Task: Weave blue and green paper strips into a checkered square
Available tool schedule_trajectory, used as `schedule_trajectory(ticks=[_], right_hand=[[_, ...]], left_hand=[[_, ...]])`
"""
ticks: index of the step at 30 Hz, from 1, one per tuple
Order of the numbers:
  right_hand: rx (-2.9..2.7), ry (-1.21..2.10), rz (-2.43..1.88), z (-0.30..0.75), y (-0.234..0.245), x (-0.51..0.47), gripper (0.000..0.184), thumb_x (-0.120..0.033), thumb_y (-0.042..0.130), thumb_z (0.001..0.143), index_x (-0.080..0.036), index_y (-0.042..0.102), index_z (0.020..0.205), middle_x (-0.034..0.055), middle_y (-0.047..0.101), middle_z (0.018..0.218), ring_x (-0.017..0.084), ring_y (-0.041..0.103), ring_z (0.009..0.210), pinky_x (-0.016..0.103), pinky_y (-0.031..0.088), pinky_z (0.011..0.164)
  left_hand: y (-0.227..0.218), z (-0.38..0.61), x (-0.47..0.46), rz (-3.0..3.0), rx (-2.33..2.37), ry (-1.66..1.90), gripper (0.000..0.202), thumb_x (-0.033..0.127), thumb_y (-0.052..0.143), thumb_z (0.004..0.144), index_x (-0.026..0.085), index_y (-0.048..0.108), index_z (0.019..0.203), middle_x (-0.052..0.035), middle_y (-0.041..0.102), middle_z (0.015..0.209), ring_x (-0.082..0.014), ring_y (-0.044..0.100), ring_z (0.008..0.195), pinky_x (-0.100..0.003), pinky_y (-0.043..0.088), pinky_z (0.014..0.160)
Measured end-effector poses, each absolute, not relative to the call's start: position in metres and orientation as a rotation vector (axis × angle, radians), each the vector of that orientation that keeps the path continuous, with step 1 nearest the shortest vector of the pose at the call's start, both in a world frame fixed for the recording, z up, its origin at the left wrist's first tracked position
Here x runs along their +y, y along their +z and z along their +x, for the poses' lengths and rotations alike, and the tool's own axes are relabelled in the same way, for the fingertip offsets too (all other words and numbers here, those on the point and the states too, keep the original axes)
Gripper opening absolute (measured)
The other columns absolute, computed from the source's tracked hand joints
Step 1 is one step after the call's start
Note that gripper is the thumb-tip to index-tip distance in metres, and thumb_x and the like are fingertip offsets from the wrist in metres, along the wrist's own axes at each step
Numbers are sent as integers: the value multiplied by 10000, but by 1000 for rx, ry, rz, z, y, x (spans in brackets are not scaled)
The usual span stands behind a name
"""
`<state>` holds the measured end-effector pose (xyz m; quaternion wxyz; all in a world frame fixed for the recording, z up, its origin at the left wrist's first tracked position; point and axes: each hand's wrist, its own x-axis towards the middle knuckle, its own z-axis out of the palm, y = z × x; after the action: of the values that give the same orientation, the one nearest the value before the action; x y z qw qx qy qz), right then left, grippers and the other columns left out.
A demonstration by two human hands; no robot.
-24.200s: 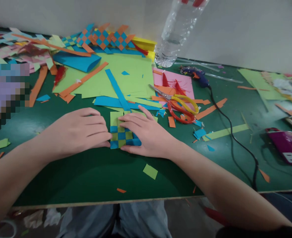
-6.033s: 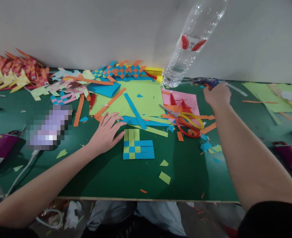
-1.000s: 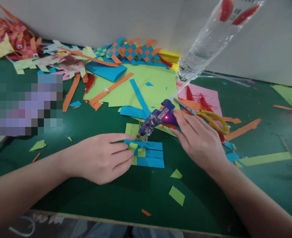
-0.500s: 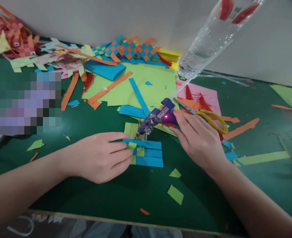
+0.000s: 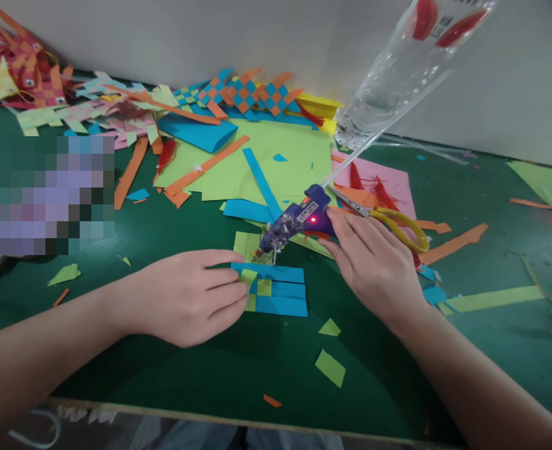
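Note:
My right hand (image 5: 376, 265) grips a purple hot glue gun (image 5: 292, 222), its red light glowing and a clear glue stick (image 5: 351, 156) jutting from the back. The gun's nozzle points down left, at the upper edge of a woven piece of blue and green paper strips (image 5: 282, 305). With fingers close together, my left hand (image 5: 186, 299) holds that piece by its left side on the table; the fingertips are partly hidden. Just past my right hand, yellow-handled scissors (image 5: 400, 228) lie among orange strips.
A clear plastic bottle (image 5: 383, 81) leans at the back wall. Woven paper fish (image 5: 245, 94) and light green sheets (image 5: 285, 156) lie behind the glue gun. Paper scraps (image 5: 331, 367) dot the green table (image 5: 200, 381), whose front edge is near me. A blurred-out object occupies the left.
The view shifts very slightly. Both hands, the glue gun and the woven paper stay almost where they were, with the nozzle still at the paper's upper edge.

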<state>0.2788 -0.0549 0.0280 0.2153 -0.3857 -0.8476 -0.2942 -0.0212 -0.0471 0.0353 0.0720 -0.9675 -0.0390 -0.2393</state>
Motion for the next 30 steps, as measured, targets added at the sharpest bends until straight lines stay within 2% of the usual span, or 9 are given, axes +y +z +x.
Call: schedule_trajectory(ticks=[4, 9, 16, 26, 30], right_hand=[[-2345, -824, -1068, 279, 29, -55, 494, -139, 645, 981, -52, 548, 1457, 166, 760, 1063, 268, 720, 926, 385, 617, 822], [-2349, -820, -1088, 279, 29, -55, 472, -155, 638, 994, -84, 553, 1453, 152, 760, 1075, 260, 726, 932, 380, 623, 822], [-2334, -786, -1094, 278, 30, -56, 512, -212, 671, 982, -68, 533, 1453, 180, 769, 1081, 284, 739, 945, 394, 633, 842], [-2175, -693, -1187, 288, 27, -52, 561, -347, 695, 978, -153, 503, 1468, 161, 756, 1152, 307, 745, 1048, 427, 616, 923], [-2125, -656, -1291, 295, 30, -49, 590, -398, 700, 967, -204, 493, 1484, 165, 740, 1194, 340, 732, 1087, 473, 620, 909]], left_hand=[[35, -21, -47, -2900, -122, -706, 417, 85, 410, 1052, 167, 784, 888, -56, 825, 895, -172, 739, 767, -379, 591, 984], [35, -22, -48, -2899, -128, -696, 389, 93, 440, 1045, 175, 789, 895, -52, 828, 903, -173, 738, 771, -385, 597, 982], [34, -22, -47, -2900, -129, -701, 407, 88, 418, 1053, 174, 787, 905, -48, 830, 908, -176, 738, 774, -386, 587, 991], [36, -20, -47, -2893, -137, -734, 414, 101, 401, 1078, 170, 763, 889, -33, 825, 897, -162, 726, 767, -373, 575, 990], [39, -20, -48, -2901, -107, -767, 384, 70, 385, 1076, 124, 736, 931, -50, 814, 888, -164, 707, 743, -369, 591, 905]])
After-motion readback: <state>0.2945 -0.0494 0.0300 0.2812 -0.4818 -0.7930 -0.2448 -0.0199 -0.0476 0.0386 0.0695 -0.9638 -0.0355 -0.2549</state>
